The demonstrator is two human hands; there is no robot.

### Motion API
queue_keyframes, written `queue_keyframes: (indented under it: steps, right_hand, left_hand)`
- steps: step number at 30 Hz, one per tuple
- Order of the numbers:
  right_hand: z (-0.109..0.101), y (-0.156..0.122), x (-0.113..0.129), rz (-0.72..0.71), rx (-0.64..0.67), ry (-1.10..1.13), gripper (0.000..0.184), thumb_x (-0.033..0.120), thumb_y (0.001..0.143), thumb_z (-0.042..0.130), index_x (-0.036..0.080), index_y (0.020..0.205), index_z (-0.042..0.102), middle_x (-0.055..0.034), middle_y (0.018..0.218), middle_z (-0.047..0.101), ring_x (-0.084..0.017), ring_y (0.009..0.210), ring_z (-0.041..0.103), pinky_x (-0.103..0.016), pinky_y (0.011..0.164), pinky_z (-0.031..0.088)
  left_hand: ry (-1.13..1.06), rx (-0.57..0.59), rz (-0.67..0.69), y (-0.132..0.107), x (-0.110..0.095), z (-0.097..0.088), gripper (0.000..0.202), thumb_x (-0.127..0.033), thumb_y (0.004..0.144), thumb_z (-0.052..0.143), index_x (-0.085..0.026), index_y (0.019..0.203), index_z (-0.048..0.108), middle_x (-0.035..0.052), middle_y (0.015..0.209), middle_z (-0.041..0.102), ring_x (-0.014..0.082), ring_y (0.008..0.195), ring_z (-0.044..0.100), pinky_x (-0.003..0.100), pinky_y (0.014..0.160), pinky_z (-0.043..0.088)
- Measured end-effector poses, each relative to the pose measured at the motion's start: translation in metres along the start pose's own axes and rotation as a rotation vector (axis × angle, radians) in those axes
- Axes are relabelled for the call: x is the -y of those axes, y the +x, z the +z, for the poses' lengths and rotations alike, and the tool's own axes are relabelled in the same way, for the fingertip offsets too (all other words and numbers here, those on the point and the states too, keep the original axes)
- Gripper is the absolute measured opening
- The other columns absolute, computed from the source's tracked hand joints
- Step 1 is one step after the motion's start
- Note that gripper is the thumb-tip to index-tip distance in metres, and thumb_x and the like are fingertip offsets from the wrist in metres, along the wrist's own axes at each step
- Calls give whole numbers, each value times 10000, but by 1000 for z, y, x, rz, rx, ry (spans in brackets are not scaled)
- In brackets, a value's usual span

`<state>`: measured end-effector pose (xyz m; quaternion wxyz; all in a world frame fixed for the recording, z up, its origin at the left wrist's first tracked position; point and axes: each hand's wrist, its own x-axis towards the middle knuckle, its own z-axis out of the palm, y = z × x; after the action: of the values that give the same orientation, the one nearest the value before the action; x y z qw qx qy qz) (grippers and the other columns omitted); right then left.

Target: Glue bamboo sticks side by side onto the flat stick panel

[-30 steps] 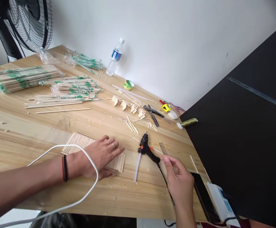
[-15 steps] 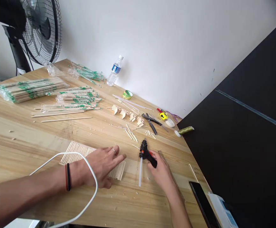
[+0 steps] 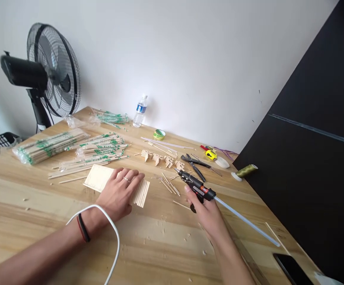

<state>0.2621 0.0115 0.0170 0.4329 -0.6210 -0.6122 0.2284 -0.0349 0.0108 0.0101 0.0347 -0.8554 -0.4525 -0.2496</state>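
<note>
My left hand grips a flat panel of wooden sticks laid side by side, its fingers across the top; the panel appears lifted and tilted above the table. In my right hand is a black glue gun, its nozzle pointing up and left and a long clear glue stick coming out of its back. Beyond the nozzle stand several small assemblies of short sticks in a row. Loose stick pieces lie between the two hands. A white cable loops over my left forearm.
Bundles of wrapped sticks lie at the left, with a water bottle and a tape roll by the wall. Pliers, a tape measure and a thread spool sit at the right. A phone lies near the right edge.
My left hand has closed on the stick panel and raised it from the table. My right hand has taken up the glue gun and turned it, so the glue stick now points right.
</note>
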Motion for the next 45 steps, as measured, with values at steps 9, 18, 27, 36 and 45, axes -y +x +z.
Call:
queue_keyframes:
  steps: [9,18,27,36,45]
  right_hand:
    - [35,-12,34,-305,263,88,312,472,1006,608,251,788,587,1,728,595,-203,671,573,-304,657,486]
    - [32,-45,20,-159,437,627,467,686,922,684,222,966,712,-39,805,659,-208,726,638,-347,713,553]
    - [52,-70,-16,-251,274,526,601,527,798,892,331,1333,701,-110,1215,750,-326,1040,753,-469,906,634]
    - [36,-51,27,-359,396,400,55,338,899,754,292,888,781,-53,832,759,-281,839,750,-384,748,632]
    - [39,-51,19,-334,300,389,206,291,827,794,298,1033,788,-59,1006,805,-282,903,774,-394,829,645]
  left_hand:
    - [-207,-411,124,-7,14,3,771,-240,745,541,-259,1498,373,162,1254,536,382,1143,561,598,991,446]
    - [-162,-387,-9,-4,7,-2,650,-338,856,540,-231,1478,387,140,1188,537,358,1086,552,559,975,420]
    - [-129,-391,-43,-1,10,-3,560,-342,867,558,-266,1399,401,146,1272,532,369,1161,558,576,976,467]
    - [-128,-430,-112,-1,10,0,600,-278,795,622,-224,1369,457,152,1248,555,364,1144,570,554,970,471]
    - [-116,-424,-115,0,11,-2,552,-305,850,611,-229,1371,443,149,1247,550,355,1144,576,548,956,486]
